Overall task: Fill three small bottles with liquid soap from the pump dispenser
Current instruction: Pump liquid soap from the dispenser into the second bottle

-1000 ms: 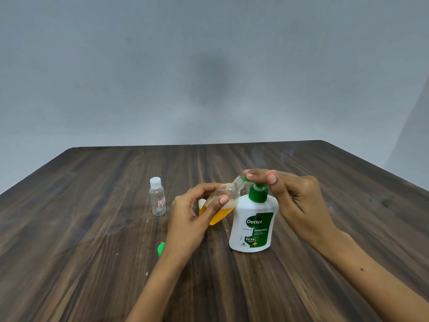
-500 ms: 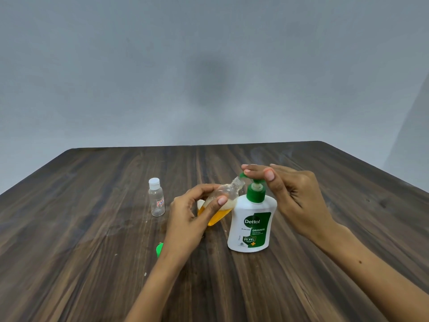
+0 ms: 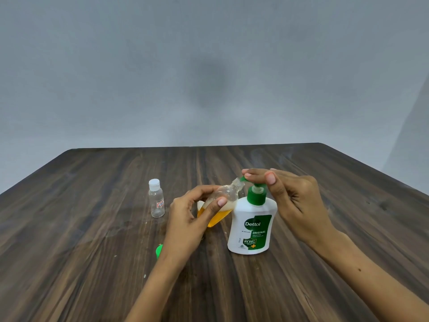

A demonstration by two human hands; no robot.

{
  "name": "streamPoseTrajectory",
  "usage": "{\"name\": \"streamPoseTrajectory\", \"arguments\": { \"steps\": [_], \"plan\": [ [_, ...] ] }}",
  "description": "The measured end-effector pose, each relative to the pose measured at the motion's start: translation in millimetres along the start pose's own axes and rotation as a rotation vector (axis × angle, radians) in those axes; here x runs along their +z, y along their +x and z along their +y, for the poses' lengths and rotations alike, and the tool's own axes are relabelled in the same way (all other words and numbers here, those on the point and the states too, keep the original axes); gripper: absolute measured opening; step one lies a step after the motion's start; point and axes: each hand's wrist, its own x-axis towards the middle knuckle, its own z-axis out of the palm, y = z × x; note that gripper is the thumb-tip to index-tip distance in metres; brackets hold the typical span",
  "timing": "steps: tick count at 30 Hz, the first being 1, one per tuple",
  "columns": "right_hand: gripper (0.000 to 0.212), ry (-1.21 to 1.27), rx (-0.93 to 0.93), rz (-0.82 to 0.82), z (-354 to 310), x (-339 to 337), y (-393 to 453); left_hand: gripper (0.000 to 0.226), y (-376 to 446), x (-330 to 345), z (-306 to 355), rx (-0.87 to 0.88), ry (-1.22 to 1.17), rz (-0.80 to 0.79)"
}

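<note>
With the left hand (image 3: 188, 219) gripping the tilted small bottle (image 3: 221, 203) left of the dispenser (image 3: 251, 225), its mouth at the spout, the right hand's (image 3: 294, 201) straight fingers should press the pump slowly, keeping mouth and spout aligned to avoid drips.
</note>
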Motion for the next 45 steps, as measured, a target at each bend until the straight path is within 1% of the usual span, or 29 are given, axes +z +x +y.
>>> {"name": "streamPoseTrajectory", "arguments": {
  "steps": [4,8,14,20,24,29,33,38,42,45],
  "plan": [
    [0.053,0.015,0.001,-0.002,1,0,-5,0.033,0,1,0,0.009,0.007,-0.002],
    [0.055,-0.045,-0.034,-0.023,0,-3,2,0.031,0,0,2,0.014,0.007,-0.003],
    [0.05,-0.015,-0.031,0.002,1,0,-10,0.034,0,0,1,0.013,-0.002,-0.008],
    [0.055,-0.083,-0.054,-0.024,-3,-4,2,0.034,-1,-1,0,0.013,-0.004,-0.007],
    [0.054,-0.052,-0.016,-0.018,1,0,-4,0.03,-1,-1,1,0.009,0.004,-0.015],
    [0.059,-0.044,-0.018,-0.013,-1,-3,1,0.035,0,0,1,0.011,-0.003,-0.011],
    [0.055,-0.032,-0.014,-0.001,-1,0,0,0.03,-1,-1,1,0.015,-0.016,-0.01],
    [0.056,-0.006,0.011,-0.01,1,0,-2,0.032,-1,0,1,0.01,0.008,-0.012],
    [0.059,-0.042,-0.016,-0.015,-2,-2,4,0.035,-1,0,2,0.017,-0.003,-0.002],
    [0.056,-0.025,-0.001,-0.002,-2,1,0,0.033,0,0,2,0.02,-0.003,-0.001]
  ]
}}
